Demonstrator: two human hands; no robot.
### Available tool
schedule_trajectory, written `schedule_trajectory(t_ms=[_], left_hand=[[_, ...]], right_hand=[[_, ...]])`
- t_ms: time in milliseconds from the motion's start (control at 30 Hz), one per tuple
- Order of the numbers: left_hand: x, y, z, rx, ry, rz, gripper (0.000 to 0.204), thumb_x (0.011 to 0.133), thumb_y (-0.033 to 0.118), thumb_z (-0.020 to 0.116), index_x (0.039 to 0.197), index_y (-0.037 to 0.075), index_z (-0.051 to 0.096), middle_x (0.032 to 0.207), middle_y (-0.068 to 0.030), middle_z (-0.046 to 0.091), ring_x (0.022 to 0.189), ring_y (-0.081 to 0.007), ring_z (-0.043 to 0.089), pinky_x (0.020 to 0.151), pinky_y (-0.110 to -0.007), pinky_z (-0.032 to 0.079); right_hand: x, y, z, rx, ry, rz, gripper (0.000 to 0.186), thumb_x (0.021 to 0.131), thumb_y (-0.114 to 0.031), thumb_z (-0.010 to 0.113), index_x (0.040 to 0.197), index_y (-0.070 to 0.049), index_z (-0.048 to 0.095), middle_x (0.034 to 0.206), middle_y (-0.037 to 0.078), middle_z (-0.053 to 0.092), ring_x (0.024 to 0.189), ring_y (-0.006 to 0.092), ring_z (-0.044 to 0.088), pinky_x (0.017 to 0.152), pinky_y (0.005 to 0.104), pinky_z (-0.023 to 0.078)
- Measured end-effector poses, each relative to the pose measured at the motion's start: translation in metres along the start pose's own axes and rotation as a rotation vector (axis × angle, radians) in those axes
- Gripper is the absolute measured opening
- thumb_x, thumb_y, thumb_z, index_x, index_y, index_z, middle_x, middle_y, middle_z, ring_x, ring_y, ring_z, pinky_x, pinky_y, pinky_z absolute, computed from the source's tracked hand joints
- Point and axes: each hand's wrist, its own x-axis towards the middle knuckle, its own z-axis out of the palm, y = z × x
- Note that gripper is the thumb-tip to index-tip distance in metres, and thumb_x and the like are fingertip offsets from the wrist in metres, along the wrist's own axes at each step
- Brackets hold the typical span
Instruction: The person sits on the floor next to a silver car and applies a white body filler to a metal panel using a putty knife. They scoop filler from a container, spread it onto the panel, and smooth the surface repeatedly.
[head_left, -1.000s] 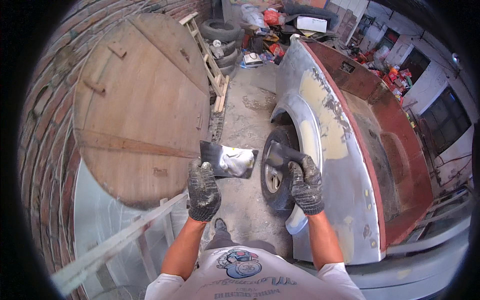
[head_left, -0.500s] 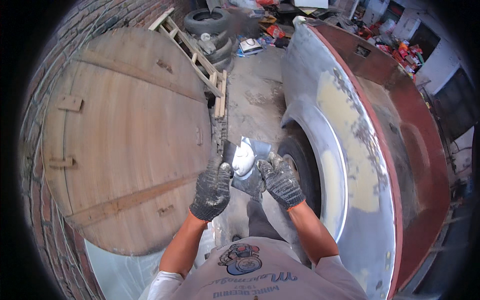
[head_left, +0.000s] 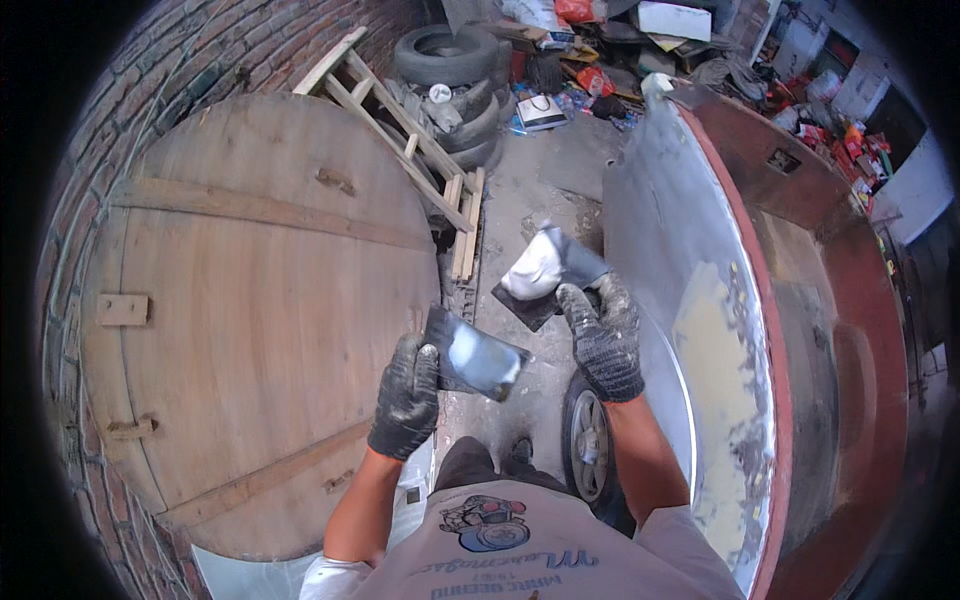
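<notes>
Workshop floor (head_left: 540,190) below: left hand (head_left: 408,395) pinches spreader blade (head_left: 480,358), right hand (head_left: 603,335) at 1 o'clock grips filler-loaded board (head_left: 545,275); tilt → filler could slide off.

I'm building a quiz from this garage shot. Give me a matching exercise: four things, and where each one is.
Things:
1. flat metal spreader blade
2. dark board carrying white filler paste
3. stack of black rubber tyres
4. big round wooden panel

Places:
A. in the right hand
B. against the brick wall
C. in the left hand
D. at the far end of the yard

Pairs: 1-C, 2-A, 3-D, 4-B
</notes>
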Motion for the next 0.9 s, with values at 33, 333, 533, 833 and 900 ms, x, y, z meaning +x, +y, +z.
schedule_trajectory(t_ms=[33, 333, 533, 833, 900], left_hand=[[0.013, -0.007, 0.0, -0.207, 0.016, -0.134, 0.021, 0.097, 0.014, 0.046, 0.105, -0.003, 0.054, 0.086, -0.019, 0.06, 0.07, -0.0291, 0.058, 0.064, -0.038, 0.047], [0.161, -0.076, 0.02, -0.413, 0.105, -0.213, 0.021, 0.099, 0.016, 0.045, 0.102, -0.001, 0.056, 0.083, -0.012, 0.057, 0.071, -0.0205, 0.052, 0.068, -0.033, 0.045], [0.286, -0.109, 0.055, -0.092, 0.285, 0.159, 0.024, 0.1, 0.018, 0.043, 0.109, -0.002, 0.052, 0.089, -0.0101, 0.054, 0.078, -0.0174, 0.051, 0.068, -0.032, 0.045], [0.411, -0.146, 0.086, 0.171, 0.081, 0.429, 0.034, 0.08, -0.006, 0.052, 0.113, -0.01, 0.054, 0.1, -0.0269, 0.057, 0.083, -0.0353, 0.059, 0.068, -0.045, 0.048], [0.44, -0.155, 0.091, 0.13, -0.01, 0.287, 0.028, 0.083, -0.005, 0.05, 0.11, -0.009, 0.054, 0.1, -0.028, 0.056, 0.083, -0.0375, 0.058, 0.068, -0.045, 0.049]], right_hand=[[0.01, 0.0, 0.003, -0.078, -0.09, 0.008, 0.027, 0.089, -0.007, 0.06, 0.116, -0.004, 0.061, 0.097, 0.009, 0.066, 0.083, 0.0159, 0.062, 0.076, 0.0287, 0.05], [0.133, 0.02, 0.012, -0.856, -0.517, -0.363, 0.018, 0.086, -0.019, 0.061, 0.096, -0.005, 0.067, 0.083, 0.017, 0.066, 0.076, 0.0346, 0.063, 0.07, 0.0425, 0.05], [0.221, 0.039, 0.046, -1.121, -0.315, -0.62, 0.033, 0.073, -0.009, 0.059, 0.105, -0.008, 0.065, 0.094, 0.01, 0.062, 0.078, 0.0288, 0.06, 0.065, 0.0399, 0.047], [0.314, 0.105, 0.05, -1.17, -0.063, -0.586, 0.037, 0.072, -0.006, 0.057, 0.108, -0.007, 0.063, 0.096, 0.013, 0.062, 0.086, 0.0325, 0.058, 0.073, 0.0443, 0.044], [0.336, 0.12, 0.048, -1.191, -0.124, -0.585, 0.037, 0.071, -0.005, 0.057, 0.108, -0.006, 0.063, 0.094, 0.013, 0.062, 0.083, 0.0332, 0.058, 0.072, 0.0447, 0.044]])
